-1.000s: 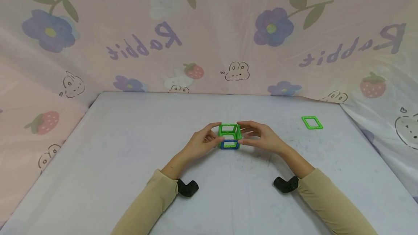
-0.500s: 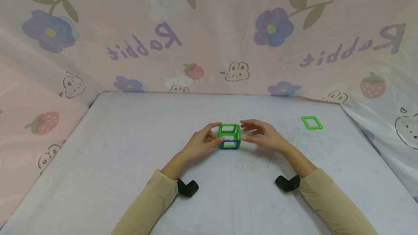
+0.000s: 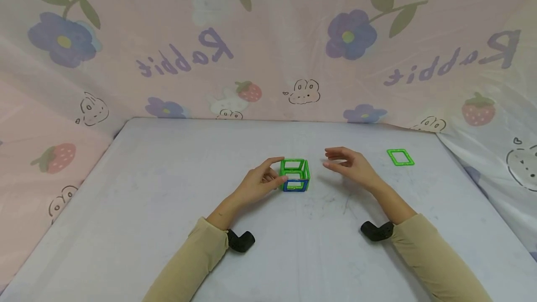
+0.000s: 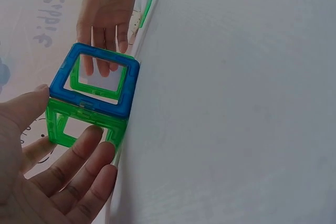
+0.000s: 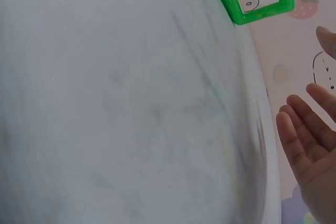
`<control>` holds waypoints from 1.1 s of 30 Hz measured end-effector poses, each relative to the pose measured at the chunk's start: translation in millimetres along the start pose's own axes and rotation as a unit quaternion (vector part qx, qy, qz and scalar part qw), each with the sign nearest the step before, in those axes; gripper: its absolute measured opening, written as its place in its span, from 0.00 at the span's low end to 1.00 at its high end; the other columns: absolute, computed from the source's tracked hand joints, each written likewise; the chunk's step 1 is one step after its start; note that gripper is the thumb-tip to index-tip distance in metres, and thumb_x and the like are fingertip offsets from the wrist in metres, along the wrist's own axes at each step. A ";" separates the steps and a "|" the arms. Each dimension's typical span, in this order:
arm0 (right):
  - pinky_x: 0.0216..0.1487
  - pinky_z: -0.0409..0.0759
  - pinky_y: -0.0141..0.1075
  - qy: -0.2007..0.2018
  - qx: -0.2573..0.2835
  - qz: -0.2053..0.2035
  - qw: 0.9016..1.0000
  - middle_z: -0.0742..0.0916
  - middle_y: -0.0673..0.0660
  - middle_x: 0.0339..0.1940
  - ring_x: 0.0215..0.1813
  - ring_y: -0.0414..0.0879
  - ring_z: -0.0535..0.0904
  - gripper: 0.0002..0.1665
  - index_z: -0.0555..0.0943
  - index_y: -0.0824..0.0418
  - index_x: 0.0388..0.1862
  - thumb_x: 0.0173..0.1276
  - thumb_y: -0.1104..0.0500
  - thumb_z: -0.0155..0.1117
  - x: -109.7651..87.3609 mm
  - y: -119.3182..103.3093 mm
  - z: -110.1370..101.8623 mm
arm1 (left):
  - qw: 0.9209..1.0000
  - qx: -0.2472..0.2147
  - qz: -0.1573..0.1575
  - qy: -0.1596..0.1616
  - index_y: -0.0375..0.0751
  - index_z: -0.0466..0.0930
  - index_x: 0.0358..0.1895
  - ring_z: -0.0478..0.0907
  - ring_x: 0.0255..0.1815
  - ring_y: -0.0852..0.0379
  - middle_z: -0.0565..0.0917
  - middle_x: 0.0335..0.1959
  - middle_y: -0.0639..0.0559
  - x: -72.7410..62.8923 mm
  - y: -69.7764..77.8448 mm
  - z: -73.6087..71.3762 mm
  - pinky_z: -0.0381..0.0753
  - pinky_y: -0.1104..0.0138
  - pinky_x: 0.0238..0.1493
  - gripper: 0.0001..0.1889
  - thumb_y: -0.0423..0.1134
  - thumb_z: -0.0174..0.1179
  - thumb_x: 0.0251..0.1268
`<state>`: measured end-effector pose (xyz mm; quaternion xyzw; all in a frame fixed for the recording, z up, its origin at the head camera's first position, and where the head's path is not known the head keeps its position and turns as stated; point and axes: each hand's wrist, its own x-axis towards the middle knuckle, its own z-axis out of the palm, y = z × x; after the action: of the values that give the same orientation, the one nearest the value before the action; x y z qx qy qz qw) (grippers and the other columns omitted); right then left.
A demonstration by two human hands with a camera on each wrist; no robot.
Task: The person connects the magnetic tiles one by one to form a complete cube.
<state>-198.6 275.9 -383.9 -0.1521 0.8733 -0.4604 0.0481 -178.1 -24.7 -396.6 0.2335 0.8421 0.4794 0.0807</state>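
Observation:
An open-topped box of magnetic tiles [image 3: 295,181] stands on the table in the head view, with green frames and a blue tile [image 4: 127,87] on its near side. My left hand [image 3: 258,183] holds the box from its left side, the thumb at the near corner and the index finger at the far top corner. Its other fingers lie against the green side in the left wrist view. To the right of the box, my right hand [image 3: 350,167] is apart from it, fingers loosely extended and holding nothing. A gap between them also shows in the right wrist view.
A loose green square tile [image 3: 403,164] lies flat on the white table [image 3: 189,162], at the back right beyond my right hand. Behind the table hangs a printed curtain [image 3: 268,50]. Black devices [image 3: 241,241] sit at both wrists.
My right hand has let go of the box's right side and moved away to the right and slightly back. The left hand and the box have stayed in place.

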 end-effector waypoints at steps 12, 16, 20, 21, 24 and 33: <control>0.48 0.73 0.20 0.033 0.003 0.022 0.999 0.78 0.64 0.63 0.62 0.56 0.74 0.31 0.71 0.63 0.66 0.69 0.52 0.63 -3.0 9.4 -16.2 | 1.000 -0.006 0.000 0.002 0.49 0.63 0.70 0.78 0.34 0.62 0.85 0.37 0.51 0.3 0.7 -0.2 0.77 0.68 0.41 0.29 0.46 0.59 0.68; 0.49 0.73 0.19 0.047 -0.006 0.029 0.998 0.78 0.64 0.63 0.59 0.46 0.76 0.31 0.70 0.63 0.67 0.69 0.51 0.63 -5.2 12.8 -22.3 | 1.000 -0.007 0.002 0.003 0.48 0.63 0.70 0.78 0.34 0.62 0.85 0.37 0.51 0.4 0.5 -0.1 0.77 0.68 0.41 0.29 0.45 0.59 0.68; 0.48 0.72 0.18 0.071 -0.018 0.028 0.997 0.79 0.63 0.61 0.54 0.33 0.75 0.31 0.72 0.63 0.65 0.69 0.49 0.62 -6.9 20.0 -28.1 | 1.000 -0.005 0.003 0.001 0.48 0.63 0.71 0.78 0.34 0.62 0.86 0.37 0.50 0.7 0.2 -0.2 0.77 0.67 0.41 0.30 0.46 0.60 0.68; 0.48 0.72 0.18 0.077 -0.020 0.027 0.996 0.79 0.63 0.61 0.53 0.31 0.74 0.31 0.72 0.64 0.65 0.69 0.48 0.62 -7.4 21.4 -29.5 | 1.000 -0.006 0.003 0.001 0.48 0.63 0.71 0.78 0.34 0.61 0.86 0.37 0.50 0.8 0.2 -0.3 0.77 0.67 0.41 0.30 0.46 0.59 0.68; 0.49 0.70 0.17 0.090 -0.021 0.031 0.995 0.78 0.63 0.61 0.54 0.31 0.73 0.32 0.72 0.64 0.65 0.69 0.48 0.62 -9.0 23.3 -33.5 | 1.000 -0.009 0.004 -0.001 0.47 0.63 0.71 0.78 0.34 0.61 0.86 0.37 0.50 0.6 0.6 -0.8 0.76 0.67 0.40 0.30 0.46 0.59 0.68; 0.48 0.68 0.16 0.151 -0.028 0.067 0.986 0.78 0.64 0.60 0.49 0.24 0.70 0.33 0.72 0.64 0.64 0.69 0.45 0.61 -15.9 25.9 -40.4 | 1.000 -0.016 -0.005 0.000 0.50 0.64 0.70 0.78 0.33 0.62 0.85 0.35 0.51 -1.0 1.9 -1.0 0.76 0.68 0.39 0.29 0.46 0.60 0.68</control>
<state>-198.4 326.4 -383.0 -0.0234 0.8912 -0.4494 -0.0575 -177.0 -25.1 -394.6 0.2278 0.8356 0.4923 0.0864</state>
